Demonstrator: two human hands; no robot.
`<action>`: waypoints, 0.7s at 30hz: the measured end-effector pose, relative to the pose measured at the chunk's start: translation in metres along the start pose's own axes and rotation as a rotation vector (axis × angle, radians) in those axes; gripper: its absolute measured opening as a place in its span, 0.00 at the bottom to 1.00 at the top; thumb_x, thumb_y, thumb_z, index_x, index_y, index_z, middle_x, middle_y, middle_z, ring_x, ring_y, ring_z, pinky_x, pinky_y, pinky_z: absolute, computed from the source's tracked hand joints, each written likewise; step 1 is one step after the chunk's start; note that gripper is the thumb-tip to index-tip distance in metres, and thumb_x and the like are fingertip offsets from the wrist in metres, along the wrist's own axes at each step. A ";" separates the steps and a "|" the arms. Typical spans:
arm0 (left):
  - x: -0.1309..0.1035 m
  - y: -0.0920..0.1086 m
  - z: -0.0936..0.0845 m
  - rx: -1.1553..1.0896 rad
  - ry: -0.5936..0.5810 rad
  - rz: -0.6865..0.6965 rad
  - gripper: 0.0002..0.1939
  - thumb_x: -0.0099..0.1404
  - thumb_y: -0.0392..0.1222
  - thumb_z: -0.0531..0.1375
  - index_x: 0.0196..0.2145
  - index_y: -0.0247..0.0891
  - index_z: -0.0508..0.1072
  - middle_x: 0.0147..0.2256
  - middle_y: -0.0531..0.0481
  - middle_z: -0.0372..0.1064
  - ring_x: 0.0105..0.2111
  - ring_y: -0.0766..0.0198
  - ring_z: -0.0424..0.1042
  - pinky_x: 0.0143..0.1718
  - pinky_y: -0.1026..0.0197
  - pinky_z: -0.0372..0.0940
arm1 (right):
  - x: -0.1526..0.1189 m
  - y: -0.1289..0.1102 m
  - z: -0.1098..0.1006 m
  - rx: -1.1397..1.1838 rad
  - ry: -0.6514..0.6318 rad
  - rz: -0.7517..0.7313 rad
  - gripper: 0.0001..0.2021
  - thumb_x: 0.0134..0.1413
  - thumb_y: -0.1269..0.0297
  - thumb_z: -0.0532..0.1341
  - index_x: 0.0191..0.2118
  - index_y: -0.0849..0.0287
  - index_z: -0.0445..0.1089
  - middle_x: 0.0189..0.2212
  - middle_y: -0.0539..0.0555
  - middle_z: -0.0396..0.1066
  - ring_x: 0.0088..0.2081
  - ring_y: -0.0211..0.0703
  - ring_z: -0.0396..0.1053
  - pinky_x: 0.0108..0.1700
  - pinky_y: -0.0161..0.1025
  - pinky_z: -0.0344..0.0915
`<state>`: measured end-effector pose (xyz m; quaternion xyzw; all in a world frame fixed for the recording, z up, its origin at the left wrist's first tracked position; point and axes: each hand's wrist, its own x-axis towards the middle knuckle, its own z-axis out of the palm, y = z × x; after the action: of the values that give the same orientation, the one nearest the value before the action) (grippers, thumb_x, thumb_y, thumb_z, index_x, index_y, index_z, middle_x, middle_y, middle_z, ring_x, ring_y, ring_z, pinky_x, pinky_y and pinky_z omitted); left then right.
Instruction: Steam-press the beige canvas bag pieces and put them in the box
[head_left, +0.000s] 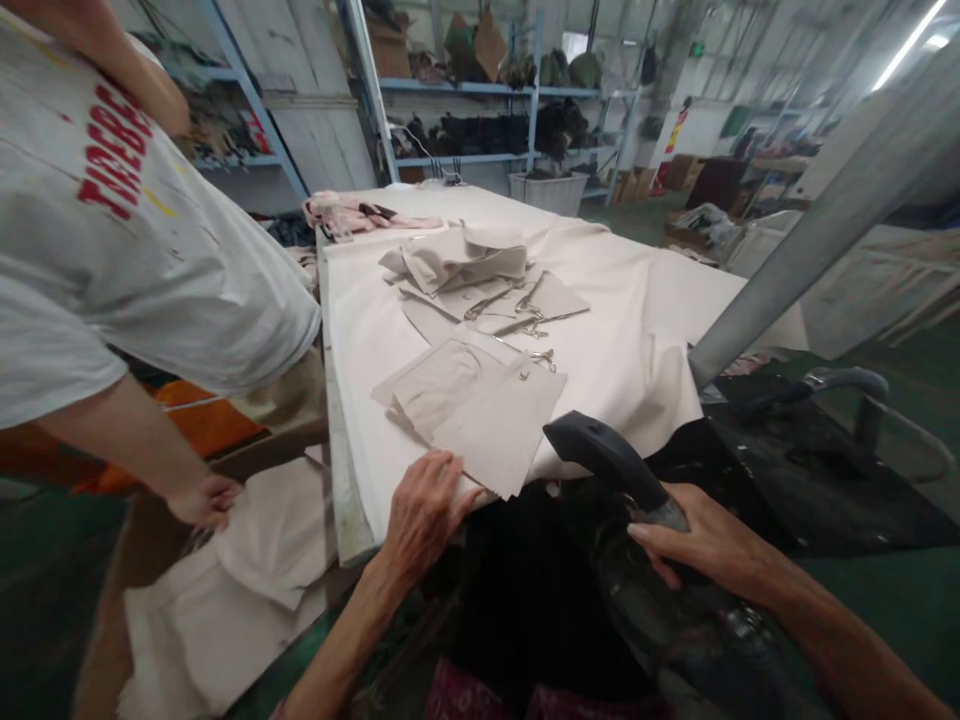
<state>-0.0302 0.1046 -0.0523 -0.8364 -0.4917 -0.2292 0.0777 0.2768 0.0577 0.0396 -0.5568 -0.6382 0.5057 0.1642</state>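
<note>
My right hand (694, 535) grips a black vacuum cleaner nozzle (600, 447) with a ribbed hose. The nozzle's flat mouth points up and left, just off the lower right corner of a light grey fabric piece (487, 400). At the table's near edge my left hand (427, 500) is closed on the edge of that piece, fingers bent and thumb pointing right. The piece has a flap folded over it and a metal fitting (524, 373) near its right side. Behind it lie more grey fabric pieces (465, 262) with metal clasps (531, 315) on them.
White cloth covers the table (600, 270). A co-worker's hand (204, 500) on the left touches grey fabric pieces (247, 590) in a cardboard box. A grey metal post (795, 240) slants up at right. Pink cloth (352, 215) lies at the far left corner.
</note>
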 end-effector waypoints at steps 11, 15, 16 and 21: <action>-0.017 -0.003 0.016 0.033 -0.045 -0.094 0.29 0.56 0.23 0.51 0.54 0.42 0.64 0.46 0.42 0.59 0.49 0.54 0.59 0.51 0.53 0.60 | -0.007 -0.014 0.036 0.008 -0.102 -0.034 0.09 0.53 0.62 0.59 0.27 0.61 0.62 0.16 0.46 0.65 0.18 0.34 0.61 0.21 0.28 0.56; -0.014 -0.006 0.016 0.069 -0.064 -0.051 0.30 0.55 0.23 0.51 0.53 0.43 0.67 0.46 0.42 0.56 0.47 0.53 0.58 0.49 0.53 0.61 | 0.007 -0.013 0.046 0.065 -0.138 -0.060 0.08 0.51 0.63 0.60 0.28 0.61 0.62 0.15 0.46 0.65 0.17 0.34 0.62 0.19 0.28 0.55; -0.013 -0.007 0.016 0.070 -0.063 -0.038 0.30 0.55 0.23 0.50 0.53 0.43 0.67 0.46 0.42 0.56 0.47 0.53 0.58 0.49 0.53 0.61 | 0.012 -0.011 0.048 0.079 -0.144 -0.059 0.08 0.51 0.63 0.60 0.28 0.61 0.62 0.16 0.46 0.65 0.17 0.34 0.63 0.18 0.28 0.55; -0.014 -0.010 0.021 0.075 -0.062 -0.011 0.27 0.57 0.23 0.49 0.52 0.42 0.68 0.45 0.42 0.57 0.46 0.55 0.59 0.47 0.54 0.61 | 0.028 -0.007 0.046 0.109 -0.066 -0.077 0.09 0.50 0.62 0.60 0.26 0.61 0.62 0.16 0.47 0.65 0.16 0.36 0.64 0.16 0.28 0.58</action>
<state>-0.0384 0.1058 -0.0778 -0.8369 -0.5068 -0.1851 0.0924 0.2278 0.0617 0.0157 -0.5051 -0.6357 0.5511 0.1924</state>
